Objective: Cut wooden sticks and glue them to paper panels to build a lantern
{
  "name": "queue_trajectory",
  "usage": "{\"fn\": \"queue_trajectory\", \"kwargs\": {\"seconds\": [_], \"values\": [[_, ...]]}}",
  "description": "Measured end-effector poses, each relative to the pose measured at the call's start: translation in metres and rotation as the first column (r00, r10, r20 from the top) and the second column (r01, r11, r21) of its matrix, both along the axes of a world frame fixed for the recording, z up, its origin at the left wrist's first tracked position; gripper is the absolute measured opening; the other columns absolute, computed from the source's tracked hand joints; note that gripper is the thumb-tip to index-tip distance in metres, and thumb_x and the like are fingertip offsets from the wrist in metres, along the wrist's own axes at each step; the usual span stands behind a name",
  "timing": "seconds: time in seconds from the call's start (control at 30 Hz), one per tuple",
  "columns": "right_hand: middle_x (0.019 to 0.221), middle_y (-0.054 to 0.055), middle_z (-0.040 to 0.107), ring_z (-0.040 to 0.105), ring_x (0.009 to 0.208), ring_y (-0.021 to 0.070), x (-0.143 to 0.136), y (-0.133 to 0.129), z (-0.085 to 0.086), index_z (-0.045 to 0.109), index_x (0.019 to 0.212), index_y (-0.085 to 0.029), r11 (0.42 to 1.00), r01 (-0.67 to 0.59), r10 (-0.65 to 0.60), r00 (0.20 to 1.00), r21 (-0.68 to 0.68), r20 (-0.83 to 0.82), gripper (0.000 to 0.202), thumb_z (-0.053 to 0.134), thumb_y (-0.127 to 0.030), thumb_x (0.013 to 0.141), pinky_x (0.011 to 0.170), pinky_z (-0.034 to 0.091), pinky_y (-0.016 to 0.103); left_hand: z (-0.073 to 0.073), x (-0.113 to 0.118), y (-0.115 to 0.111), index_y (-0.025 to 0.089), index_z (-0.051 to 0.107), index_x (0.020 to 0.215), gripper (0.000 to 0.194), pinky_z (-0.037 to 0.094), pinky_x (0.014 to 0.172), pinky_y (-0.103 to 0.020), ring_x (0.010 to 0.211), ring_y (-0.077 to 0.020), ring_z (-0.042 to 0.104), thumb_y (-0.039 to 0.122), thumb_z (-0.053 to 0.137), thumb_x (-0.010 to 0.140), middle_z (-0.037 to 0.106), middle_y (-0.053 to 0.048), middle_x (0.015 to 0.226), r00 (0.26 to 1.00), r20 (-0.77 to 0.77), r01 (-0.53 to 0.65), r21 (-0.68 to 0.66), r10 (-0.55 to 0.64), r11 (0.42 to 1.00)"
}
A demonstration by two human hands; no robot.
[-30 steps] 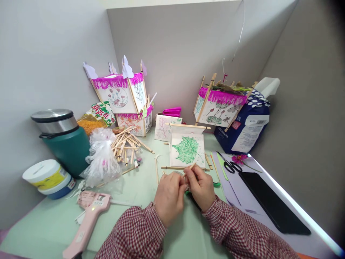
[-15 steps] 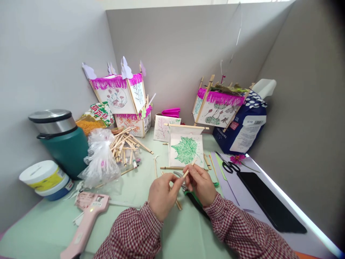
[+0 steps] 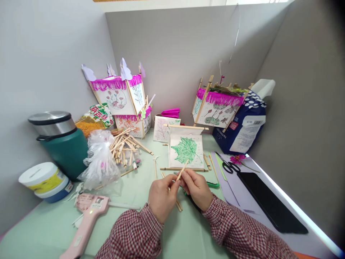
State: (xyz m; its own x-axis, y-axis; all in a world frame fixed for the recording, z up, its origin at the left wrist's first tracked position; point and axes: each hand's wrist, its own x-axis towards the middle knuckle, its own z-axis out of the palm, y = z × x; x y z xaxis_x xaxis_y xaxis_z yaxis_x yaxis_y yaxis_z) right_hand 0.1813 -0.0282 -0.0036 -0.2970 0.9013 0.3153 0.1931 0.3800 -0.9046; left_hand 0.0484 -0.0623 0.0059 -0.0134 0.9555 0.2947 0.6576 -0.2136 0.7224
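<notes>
Between the fingertips of my left hand (image 3: pixel 161 197) and my right hand (image 3: pixel 196 189) is a short wooden stick (image 3: pixel 184 166), tilted up and to the right. My left thumb and forefinger pinch its lower part. The right fingers are bent together against it from the other side. Below my right hand lie pliers with green and black handles (image 3: pixel 213 185), partly hidden. Just beyond my hands stands a small frame of sticks and white cloth bearing a green leaf drawing (image 3: pixel 185 151). Another loose stick (image 3: pixel 179 206) lies under my left hand.
A pink glue gun (image 3: pixel 88 221) lies at the left, near a green flask (image 3: pixel 64 144). Behind it are a plastic bag (image 3: pixel 101 162) and a pile of sticks (image 3: pixel 126 144). Black scissors (image 3: pixel 229 166) and a black phone (image 3: pixel 272 201) lie at the right. Fringed lanterns (image 3: pixel 115 99) stand behind.
My right fingers have shifted slightly down and left along the stick, so more of its upper end shows. My left hand has stayed nearly in place.
</notes>
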Motion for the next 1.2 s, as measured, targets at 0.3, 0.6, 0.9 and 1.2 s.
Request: {"fn": "queue_trajectory", "kwargs": {"seconds": [0.3,0.6,0.9,1.2], "values": [[0.055,-0.004,0.045,0.045,0.052,0.0111,-0.001,-0.002,0.004,0.053,0.082,-0.018,0.991,0.042,-0.058,0.99,0.123,0.127,0.026,0.033,-0.03,0.093,0.054,0.035,0.022,0.001,0.002,-0.001,0.023,0.066,0.084,0.023,0.031,0.052,-0.021,0.049,-0.0108,0.047,0.029,0.044,0.084,0.062,0.001,0.061,0.993,-0.113,-0.038,0.039,0.042,0.999],[0.053,-0.004,0.044,0.043,0.048,0.0113,-0.001,-0.002,-0.001,0.048,0.068,-0.019,0.942,0.195,-0.269,0.926,0.274,0.265,0.026,0.034,-0.028,0.089,0.049,0.03,0.023,0.003,0.007,-0.004,0.021,0.067,0.08,0.025,0.032,0.053,-0.021,0.053,-0.0113,0.049,0.026,0.042,0.084,0.061,-0.001,0.061,0.999,-0.052,0.015,0.027,-0.014,1.0],[0.063,0.0,0.06,0.055,0.058,0.0135,0.0,0.001,0.002,0.059,0.075,-0.018,0.947,0.126,-0.246,0.878,0.296,0.412,0.024,0.041,-0.029,0.088,0.057,0.038,0.024,0.005,-0.014,0.007,0.016,0.064,0.076,0.033,0.037,0.051,-0.021,0.047,-0.0113,0.048,0.04,0.042,0.082,0.054,0.002,0.049,0.966,0.249,-0.024,-0.204,0.075,0.979],[0.072,0.012,0.067,0.062,0.064,0.0236,-0.031,-0.026,0.005,0.063,0.075,-0.015,0.966,0.036,-0.237,0.512,0.255,0.825,0.008,0.056,-0.017,0.072,0.055,0.041,0.031,0.011,-0.045,0.008,0.015,0.058,0.092,0.021,0.041,0.066,-0.03,0.08,-0.0226,0.061,0.021,0.042,0.08,0.065,-0.012,0.084,0.776,-0.592,-0.382,-0.169,0.216,0.909]]}}
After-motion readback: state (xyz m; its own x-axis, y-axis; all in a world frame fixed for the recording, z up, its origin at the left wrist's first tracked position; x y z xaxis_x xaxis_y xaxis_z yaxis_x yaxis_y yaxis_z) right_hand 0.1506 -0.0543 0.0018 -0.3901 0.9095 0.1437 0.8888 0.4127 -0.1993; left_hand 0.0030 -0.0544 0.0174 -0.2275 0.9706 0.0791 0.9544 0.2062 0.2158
